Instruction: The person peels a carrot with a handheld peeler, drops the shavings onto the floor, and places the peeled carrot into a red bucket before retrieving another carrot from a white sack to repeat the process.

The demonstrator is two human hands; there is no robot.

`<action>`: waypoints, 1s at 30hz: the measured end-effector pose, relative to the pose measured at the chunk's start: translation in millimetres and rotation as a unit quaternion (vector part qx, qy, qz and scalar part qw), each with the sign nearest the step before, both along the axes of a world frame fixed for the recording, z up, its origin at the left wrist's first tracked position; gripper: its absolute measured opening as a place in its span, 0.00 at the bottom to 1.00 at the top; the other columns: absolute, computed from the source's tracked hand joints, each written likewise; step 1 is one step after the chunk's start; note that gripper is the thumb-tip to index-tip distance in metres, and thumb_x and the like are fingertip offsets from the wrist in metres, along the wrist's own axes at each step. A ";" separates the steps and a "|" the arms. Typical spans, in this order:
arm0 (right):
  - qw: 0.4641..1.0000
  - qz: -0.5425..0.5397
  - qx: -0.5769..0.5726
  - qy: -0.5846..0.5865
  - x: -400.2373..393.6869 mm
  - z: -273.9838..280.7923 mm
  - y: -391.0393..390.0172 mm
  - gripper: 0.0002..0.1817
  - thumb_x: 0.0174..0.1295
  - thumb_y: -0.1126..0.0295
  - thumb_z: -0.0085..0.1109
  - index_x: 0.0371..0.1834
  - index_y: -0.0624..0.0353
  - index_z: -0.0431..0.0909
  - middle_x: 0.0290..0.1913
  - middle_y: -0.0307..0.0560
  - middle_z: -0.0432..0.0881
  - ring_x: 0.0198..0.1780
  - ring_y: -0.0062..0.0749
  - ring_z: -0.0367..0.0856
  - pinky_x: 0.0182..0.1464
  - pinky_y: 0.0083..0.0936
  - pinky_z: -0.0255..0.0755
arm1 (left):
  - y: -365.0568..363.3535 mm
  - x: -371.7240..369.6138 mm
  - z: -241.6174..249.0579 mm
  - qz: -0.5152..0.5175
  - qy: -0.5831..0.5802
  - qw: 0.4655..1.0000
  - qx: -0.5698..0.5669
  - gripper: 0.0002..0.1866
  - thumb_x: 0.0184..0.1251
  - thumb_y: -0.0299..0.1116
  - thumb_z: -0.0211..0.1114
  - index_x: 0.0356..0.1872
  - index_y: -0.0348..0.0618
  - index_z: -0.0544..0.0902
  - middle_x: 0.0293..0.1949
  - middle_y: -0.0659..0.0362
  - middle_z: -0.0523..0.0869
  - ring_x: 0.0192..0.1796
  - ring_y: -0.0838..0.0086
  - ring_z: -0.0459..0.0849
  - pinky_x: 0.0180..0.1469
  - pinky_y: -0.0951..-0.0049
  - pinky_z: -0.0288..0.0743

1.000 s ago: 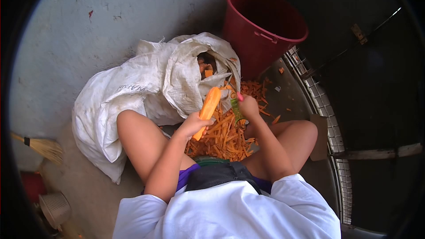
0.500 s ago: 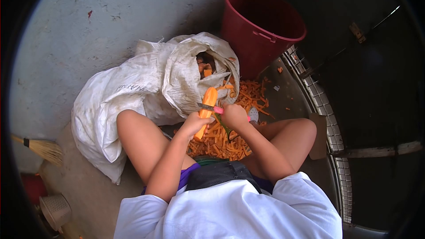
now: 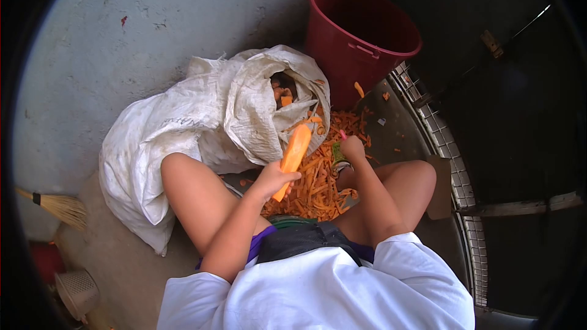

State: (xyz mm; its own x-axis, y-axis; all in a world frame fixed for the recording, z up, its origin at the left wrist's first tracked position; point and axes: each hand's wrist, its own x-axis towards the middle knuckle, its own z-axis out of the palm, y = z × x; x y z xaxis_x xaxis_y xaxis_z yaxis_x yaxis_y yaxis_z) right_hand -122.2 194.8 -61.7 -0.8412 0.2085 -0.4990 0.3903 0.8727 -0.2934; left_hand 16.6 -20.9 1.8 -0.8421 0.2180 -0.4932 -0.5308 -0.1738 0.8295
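A peeled carrot tilts up and away from me, with my left hand wrapped round its lower part. My right hand is closed on a pink-handled knife, apart from the carrot and to its right. Just a bit of pink shows above the fist; the blade cannot be made out. Under both hands, a pile of orange peelings covers the floor between my legs. A loose orange shaving appears in front of the bucket, seemingly in the air.
A white woven sack lies on the left, its mouth showing unpeeled roots. Behind the peelings stands a tall red bucket. A straw broom and a perforated beige container are at lower left. Wire mesh borders the right side.
My right hand has moved right, taking the knife off the carrot. The carrot has tilted slightly further right in my left hand. A shaving now shows near the bucket.
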 end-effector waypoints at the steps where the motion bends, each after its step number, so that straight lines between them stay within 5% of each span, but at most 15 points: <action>1: 0.999 0.033 -0.018 0.039 2.4 1.3 -2.0 0.14 0.52 0.64 0.49 0.31 0.65 0.77 0.29 0.58 0.78 0.32 0.46 0.78 0.35 0.36 0.69 | -1.6 -1.2 -1.8 0.007 0.004 1.000 0.000 0.12 0.50 0.26 0.61 0.35 0.36 0.71 0.18 0.61 0.72 0.13 0.79 0.70 0.15 0.79 0.66; 3: 0.986 0.100 -0.055 0.121 8.9 8.1 -17.1 0.14 0.53 0.64 0.48 0.31 0.65 0.76 0.28 0.57 0.78 0.31 0.46 0.77 0.35 0.37 0.68 | -4.7 -4.8 0.1 0.023 0.016 1.000 -0.002 0.13 0.50 0.26 0.61 0.37 0.35 0.70 0.20 0.61 0.73 0.13 0.80 0.70 0.16 0.80 0.66; 4: 0.976 0.121 -0.105 0.149 14.5 18.0 -26.4 0.13 0.53 0.65 0.48 0.32 0.65 0.75 0.25 0.58 0.77 0.27 0.44 0.76 0.33 0.34 0.68 | -6.6 -7.5 1.7 0.003 0.026 1.000 -0.006 0.18 0.49 0.27 0.63 0.42 0.35 0.70 0.27 0.60 0.75 0.22 0.79 0.74 0.26 0.80 0.70; 10: 0.903 0.189 -0.357 0.148 38.7 69.7 -56.9 0.10 0.50 0.68 0.51 0.26 0.66 0.71 0.21 0.55 0.74 0.23 0.42 0.71 0.30 0.30 0.64 | -5.0 -15.9 -9.4 -0.012 0.195 0.980 -0.043 0.16 0.48 0.29 0.64 0.38 0.37 0.71 0.27 0.61 0.76 0.28 0.80 0.75 0.31 0.80 0.71; 16: 0.880 0.325 -0.253 0.236 54.2 94.1 -60.8 0.06 0.46 0.70 0.52 0.25 0.61 0.72 0.20 0.56 0.73 0.25 0.47 0.73 0.28 0.34 0.65 | -4.9 -13.7 -8.5 0.033 0.129 0.991 -0.031 0.18 0.47 0.33 0.67 0.37 0.34 0.74 0.27 0.61 0.78 0.27 0.81 0.75 0.31 0.81 0.69; 19: 0.863 0.386 -0.220 0.240 50.9 102.3 -53.2 0.06 0.45 0.69 0.53 0.25 0.58 0.73 0.21 0.56 0.74 0.27 0.49 0.73 0.29 0.37 0.66 | -6.7 -15.5 -7.0 0.059 0.143 0.988 -0.010 0.12 0.48 0.31 0.66 0.30 0.35 0.75 0.22 0.62 0.77 0.20 0.82 0.73 0.22 0.82 0.67; 30: 0.820 0.445 -0.273 0.236 53.6 103.4 -48.8 0.07 0.44 0.68 0.54 0.24 0.60 0.71 0.21 0.54 0.73 0.26 0.50 0.73 0.28 0.36 0.66 | -12.7 -7.8 0.3 -0.071 0.104 0.979 0.163 0.12 0.45 0.30 0.67 0.28 0.36 0.73 0.16 0.60 0.73 0.15 0.80 0.71 0.16 0.81 0.66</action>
State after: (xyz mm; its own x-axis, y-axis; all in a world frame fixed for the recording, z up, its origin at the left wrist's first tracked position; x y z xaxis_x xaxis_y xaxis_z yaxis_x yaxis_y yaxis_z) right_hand -68.7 146.0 41.7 -0.6654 -0.7381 0.1118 -0.5994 0.4389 -0.6694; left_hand 8.8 -33.6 2.1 -0.8663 0.4579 -0.1994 -0.3949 -0.3836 0.8348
